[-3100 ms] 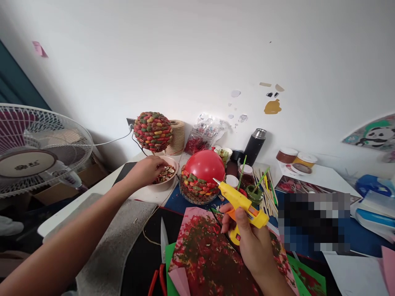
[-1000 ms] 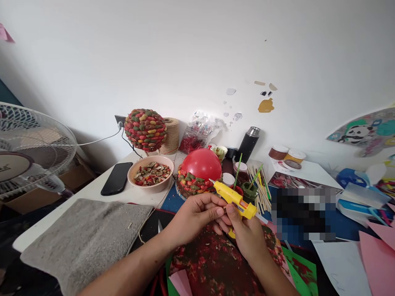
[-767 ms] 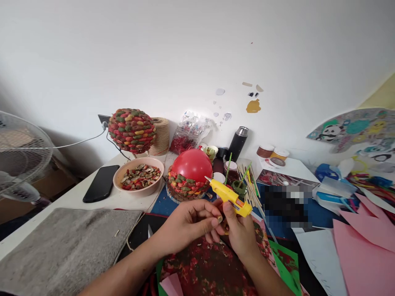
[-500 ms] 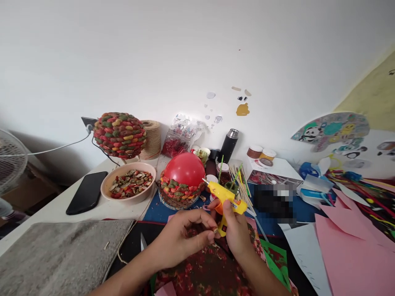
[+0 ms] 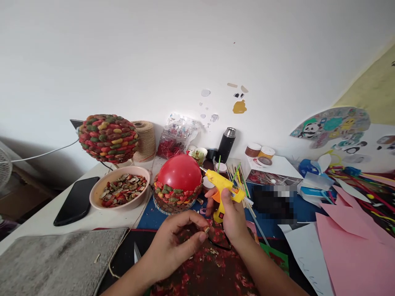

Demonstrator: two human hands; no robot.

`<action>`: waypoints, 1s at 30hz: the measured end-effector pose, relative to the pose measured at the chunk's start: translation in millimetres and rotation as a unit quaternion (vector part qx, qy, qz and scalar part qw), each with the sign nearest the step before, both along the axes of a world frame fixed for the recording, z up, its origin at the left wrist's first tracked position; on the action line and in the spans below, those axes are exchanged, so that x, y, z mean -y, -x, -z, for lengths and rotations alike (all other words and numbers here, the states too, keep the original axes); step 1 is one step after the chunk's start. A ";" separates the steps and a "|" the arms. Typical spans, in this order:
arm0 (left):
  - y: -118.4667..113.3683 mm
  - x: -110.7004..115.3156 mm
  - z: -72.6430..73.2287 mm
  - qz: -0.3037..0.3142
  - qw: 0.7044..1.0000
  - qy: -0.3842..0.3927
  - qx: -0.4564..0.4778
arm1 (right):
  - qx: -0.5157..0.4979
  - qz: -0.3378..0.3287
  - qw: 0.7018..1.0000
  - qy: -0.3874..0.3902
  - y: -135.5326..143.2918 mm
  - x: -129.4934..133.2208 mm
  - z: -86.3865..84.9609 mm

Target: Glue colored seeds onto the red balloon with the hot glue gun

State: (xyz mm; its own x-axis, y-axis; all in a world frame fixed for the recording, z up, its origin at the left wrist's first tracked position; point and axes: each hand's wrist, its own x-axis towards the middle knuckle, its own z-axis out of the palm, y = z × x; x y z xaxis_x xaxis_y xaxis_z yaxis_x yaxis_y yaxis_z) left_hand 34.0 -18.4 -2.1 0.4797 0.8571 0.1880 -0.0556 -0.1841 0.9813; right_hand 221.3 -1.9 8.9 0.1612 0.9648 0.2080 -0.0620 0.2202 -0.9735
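Currently, left hand loosely curled, pinching small piece; right hand wrapped around yellow glue gun.

Far left, phone just beside the bowl, loose shells in it, and right behind that stands the ball! Next along, the twine spool, then the plastic bag by the wall. Centre stage, the balloon, a shell ring around its lower part. In front, the left hand, small piece between its fingertips; to its right, the right hand, glue gun in it. Behind, the flask; further right, 2 jars on a box.
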 end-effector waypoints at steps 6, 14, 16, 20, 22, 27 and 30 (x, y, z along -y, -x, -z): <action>-2.2 0.2 0.0 -0.013 0.998 -0.063 -0.025 | 0.064 0.024 0.998 -0.005 -10.7 5.5 17.7; -4.0 -0.9 2.8 -0.007 0.997 -0.074 -0.037 | 0.066 0.020 0.997 0.024 -12.8 5.9 17.3; -3.8 -0.6 2.2 -0.014 0.997 -0.074 -0.023 | 0.052 0.006 0.998 0.031 -12.0 6.0 18.5; -3.9 -1.5 1.8 -0.013 0.997 -0.061 -0.035 | 0.054 0.002 0.998 0.031 -11.9 5.0 21.1; -4.1 -2.4 2.3 -0.013 0.997 -0.060 -0.043 | 0.059 0.006 0.998 0.028 -12.0 4.3 21.4; -1.9 -2.7 3.2 -0.017 0.997 -0.059 -0.040 | 0.058 -0.006 0.998 0.023 -10.5 7.3 19.7; 0.1 -1.2 3.0 -0.014 0.996 -0.065 -0.054 | 0.055 -0.015 0.998 0.010 -9.6 10.3 19.7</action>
State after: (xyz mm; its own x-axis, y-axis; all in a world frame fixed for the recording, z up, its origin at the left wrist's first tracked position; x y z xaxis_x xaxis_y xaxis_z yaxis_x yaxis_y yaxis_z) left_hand 33.9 -17.3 -5.1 0.4796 0.8422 0.2463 0.0560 -0.3094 0.9493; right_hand 230.9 -12.2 -10.8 0.1090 0.9728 0.2043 0.0386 0.2012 -0.9788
